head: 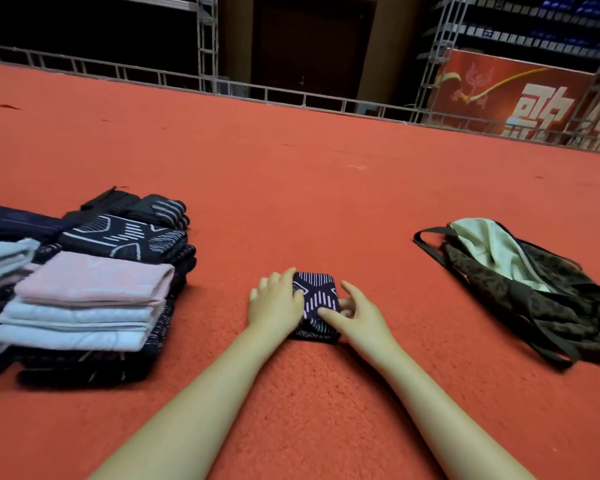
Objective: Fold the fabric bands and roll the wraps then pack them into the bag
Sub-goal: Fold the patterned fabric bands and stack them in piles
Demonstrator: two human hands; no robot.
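We are folding 1 dark band (317, 299): left hand (276, 303) presses flat, right hand (352, 315) pinches its edge; next, the bag (534, 289).

The only lettering I'm getting sits on the red banner (520, 95) at the far right, behind the metal truss (433, 64): big white Chinese characters, cut off by the frame edge and crossed by the bars, so I can't read them for certain. A pale flower-like emblem sits above them. Nothing else carries legible text.
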